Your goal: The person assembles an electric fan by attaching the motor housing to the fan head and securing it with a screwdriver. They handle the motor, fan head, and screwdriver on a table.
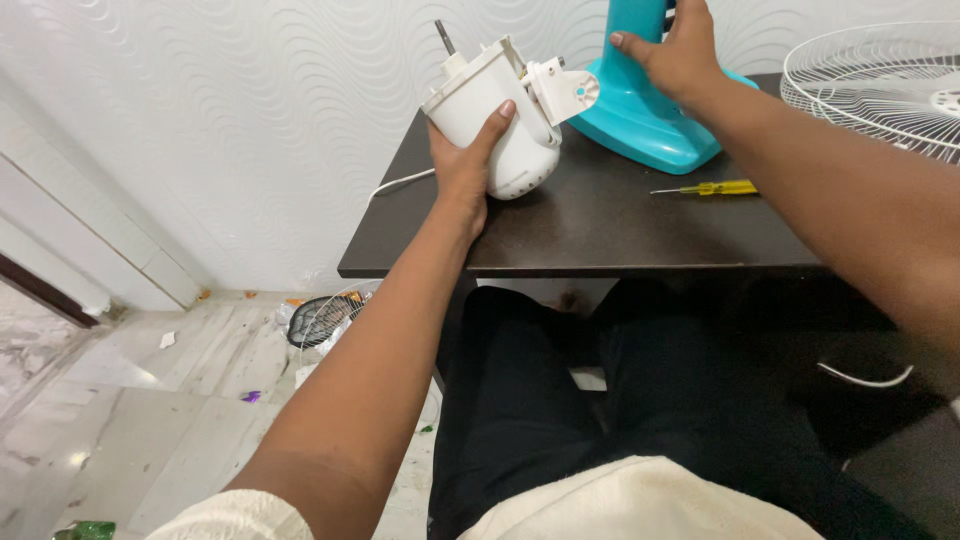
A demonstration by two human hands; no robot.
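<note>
Gripping the white plastic fan motor housing point(495, 125) in the left hand point(462, 165), fingers wrapping round it, tilting it above the dark wooden table point(600, 225). Clasping the turquoise plastic fan stand point(640, 110) at one o'clock with the right hand point(675, 55); lying at three o'clock, a yellow-handled screwdriver point(712, 188) and a white wire fan guard point(880, 85).

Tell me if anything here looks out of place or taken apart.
Yes. The fan is in pieces: the left hand holds the white motor housing tilted, off its turquoise stand, which the right hand grips. A white wire guard lies loose on the dark table, another sits on the littered floor.
</note>
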